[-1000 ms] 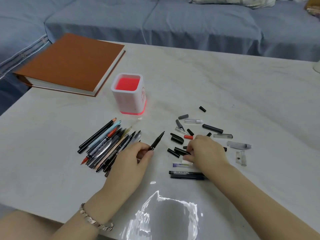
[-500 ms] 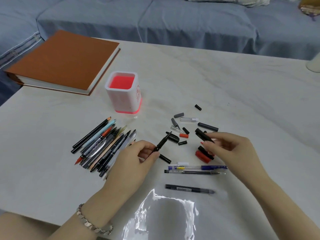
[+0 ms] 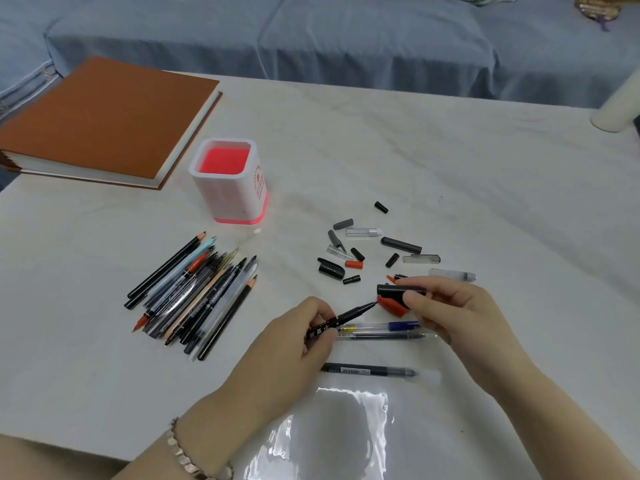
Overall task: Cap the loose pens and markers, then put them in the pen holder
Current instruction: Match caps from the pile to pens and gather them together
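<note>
The left hand [image 3: 304, 336] pinches an uncapped black marker [image 3: 341, 318], its tip pointing up and right. The right hand [image 3: 446, 306] holds a black cap [image 3: 394, 290] just beside that tip, and a red cap [image 3: 393, 305] shows under its fingers. The pen holder [image 3: 230, 199] stands upright on the table [image 3: 450, 161], well apart. A pile of loose pens [image 3: 194, 296] lies to the left, and small caps [image 3: 349, 252] lie scattered beyond the hands.
</note>
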`<state>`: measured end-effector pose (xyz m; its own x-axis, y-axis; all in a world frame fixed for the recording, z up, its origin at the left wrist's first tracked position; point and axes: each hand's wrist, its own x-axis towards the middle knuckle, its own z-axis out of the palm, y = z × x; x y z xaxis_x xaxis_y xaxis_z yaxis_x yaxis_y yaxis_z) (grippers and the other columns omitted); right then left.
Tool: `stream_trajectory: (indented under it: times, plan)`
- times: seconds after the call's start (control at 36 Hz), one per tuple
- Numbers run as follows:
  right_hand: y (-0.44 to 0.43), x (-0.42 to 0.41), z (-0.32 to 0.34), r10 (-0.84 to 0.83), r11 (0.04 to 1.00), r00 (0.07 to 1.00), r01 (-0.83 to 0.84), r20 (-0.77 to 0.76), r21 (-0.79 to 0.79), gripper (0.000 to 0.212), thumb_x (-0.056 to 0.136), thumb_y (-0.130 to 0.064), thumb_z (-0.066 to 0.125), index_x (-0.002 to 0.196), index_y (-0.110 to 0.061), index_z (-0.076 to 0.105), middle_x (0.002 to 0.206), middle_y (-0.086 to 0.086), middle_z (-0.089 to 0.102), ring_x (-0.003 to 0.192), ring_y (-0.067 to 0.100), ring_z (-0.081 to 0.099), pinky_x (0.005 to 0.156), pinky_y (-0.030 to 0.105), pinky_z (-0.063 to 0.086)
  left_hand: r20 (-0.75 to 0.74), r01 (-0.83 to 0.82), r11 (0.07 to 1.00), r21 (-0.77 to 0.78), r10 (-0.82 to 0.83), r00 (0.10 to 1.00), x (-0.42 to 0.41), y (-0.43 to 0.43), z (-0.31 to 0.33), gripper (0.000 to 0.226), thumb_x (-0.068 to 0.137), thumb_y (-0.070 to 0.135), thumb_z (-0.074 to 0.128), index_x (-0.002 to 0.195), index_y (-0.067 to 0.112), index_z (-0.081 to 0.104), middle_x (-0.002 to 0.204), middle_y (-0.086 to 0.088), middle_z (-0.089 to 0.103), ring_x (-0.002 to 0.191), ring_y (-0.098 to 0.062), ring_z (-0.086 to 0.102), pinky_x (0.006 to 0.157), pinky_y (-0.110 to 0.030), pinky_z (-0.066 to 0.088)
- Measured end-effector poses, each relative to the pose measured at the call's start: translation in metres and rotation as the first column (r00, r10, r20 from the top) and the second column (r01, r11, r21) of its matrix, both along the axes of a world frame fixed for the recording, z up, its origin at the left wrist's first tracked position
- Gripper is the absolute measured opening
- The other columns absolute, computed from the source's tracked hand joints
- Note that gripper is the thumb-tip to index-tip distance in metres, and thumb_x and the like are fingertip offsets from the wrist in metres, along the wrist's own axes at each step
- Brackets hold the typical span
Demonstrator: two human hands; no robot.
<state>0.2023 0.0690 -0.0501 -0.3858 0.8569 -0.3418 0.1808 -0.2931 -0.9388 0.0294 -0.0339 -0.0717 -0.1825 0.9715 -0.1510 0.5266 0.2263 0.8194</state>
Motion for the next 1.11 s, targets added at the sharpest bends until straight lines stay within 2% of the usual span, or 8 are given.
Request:
stream_trajectory:
  times: [0.25, 0.33, 0.42, 0.53, 0.61, 0.72, 0.92, 1.11]
  plan:
    - [0.001, 0.001, 0.007, 0.027, 0.998, 0.999, -0.028, 0.030, 0.049, 0.020, 0.081, 0.005, 0.058, 0.082, -0.011, 0.071, 0.062, 0.006, 0.042, 0.044, -0.002, 0.053, 0.050, 0.004, 0.040, -0.029, 0.015, 1.000, 0.024, -0.015, 0.999, -0.002, 0.001, 0.002, 0.009, 0.090, 0.028, 0.052, 0.090, 0.036, 0.049, 0.085, 0.018, 0.060, 0.072, -0.013, 0.055, 0.062, -0.014, 0.041]
    - [0.002, 0.001, 0.004, 0.049, 0.992, 0.994, -0.060, 0.101, 0.107, 0.026, 0.079, -0.001, 0.063, 0.072, -0.023, 0.074, 0.062, 0.007, 0.047, 0.053, 0.005, 0.049, 0.061, 0.015, 0.041, -0.037, 0.033, 0.999, 0.040, -0.031, 0.999, -0.002, 0.001, 0.005, 0.009, 0.090, 0.027, 0.052, 0.090, 0.036, 0.050, 0.094, 0.024, 0.057, 0.074, -0.013, 0.055, 0.064, -0.013, 0.042]
    - [-0.001, -0.001, 0.005, 0.097, 0.984, 0.985, -0.116, 0.141, 0.132, 0.022, 0.078, -0.005, 0.065, 0.074, -0.024, 0.075, 0.064, 0.010, 0.049, 0.062, 0.012, 0.046, 0.063, 0.019, 0.037, -0.045, 0.061, 0.996, 0.066, -0.058, 0.997, -0.002, 0.002, 0.009, 0.009, 0.090, 0.024, 0.053, 0.092, 0.033, 0.054, 0.080, 0.017, 0.059, 0.076, -0.005, 0.053, 0.063, -0.009, 0.039]
    - [-0.004, -0.002, 0.009, 0.136, 0.961, 0.975, -0.174, 0.177, 0.214, 0.015, 0.078, -0.005, 0.067, 0.080, -0.019, 0.074, 0.049, -0.011, 0.042, 0.049, 0.002, 0.037, 0.051, 0.006, 0.033, -0.103, 0.075, 0.990, 0.116, -0.063, 0.993, -0.005, 0.004, 0.013, 0.008, 0.089, 0.029, 0.053, 0.093, 0.029, 0.061, 0.077, 0.016, 0.061, 0.081, 0.000, 0.055, 0.066, -0.006, 0.037]
    - [-0.005, 0.000, 0.014, 0.169, 0.942, 0.971, -0.210, 0.169, 0.262, 0.017, 0.077, -0.004, 0.068, 0.078, -0.020, 0.073, 0.047, -0.015, 0.047, 0.050, 0.001, 0.039, 0.053, 0.005, 0.034, -0.114, 0.048, 0.984, 0.170, -0.029, 0.993, -0.008, 0.004, 0.014, 0.018, 0.082, 0.034, 0.052, 0.092, 0.028, 0.066, 0.096, 0.025, 0.059, 0.084, 0.003, 0.057, 0.071, -0.004, 0.039]
    - [-0.005, 0.003, 0.018, 0.213, 0.920, 0.972, -0.235, 0.102, 0.314, 0.027, 0.076, 0.000, 0.068, 0.073, -0.026, 0.074, 0.051, -0.015, 0.050, 0.052, 0.001, 0.041, 0.054, 0.006, 0.034, -0.100, 0.052, 0.978, 0.204, -0.032, 0.994, -0.008, 0.002, 0.020, 0.020, 0.082, 0.029, 0.052, 0.093, 0.022, 0.068, 0.094, 0.025, 0.060, 0.082, 0.003, 0.059, 0.071, -0.004, 0.040]
    - [-0.004, 0.005, 0.014, 0.245, 0.857, 0.963, -0.270, 0.115, 0.438, 0.019, 0.063, -0.037, 0.064, 0.080, -0.034, 0.071, 0.063, -0.008, 0.056, 0.058, 0.003, 0.046, 0.056, 0.006, 0.035, -0.009, 0.031, 0.984, 0.173, -0.029, 1.000, -0.004, 0.003, 0.028, 0.013, 0.079, 0.028, 0.051, 0.082, 0.031, 0.063, 0.070, 0.021, 0.062, 0.065, 0.000, 0.056, 0.060, -0.006, 0.037]
    - [-0.005, 0.007, -0.003, 0.293, 0.883, 0.928, -0.355, 0.229, 0.306, 0.021, 0.076, -0.011, 0.071, 0.070, -0.031, 0.072, 0.060, -0.004, 0.056, 0.057, 0.002, 0.043, 0.058, 0.010, 0.035, -0.004, 0.112, 0.993, -0.019, -0.112, 0.994, -0.009, 0.001, 0.016, 0.016, 0.089, 0.012, 0.053, 0.089, 0.023, 0.064, 0.084, 0.015, 0.062, 0.074, -0.006, 0.060, 0.067, -0.012, 0.042]
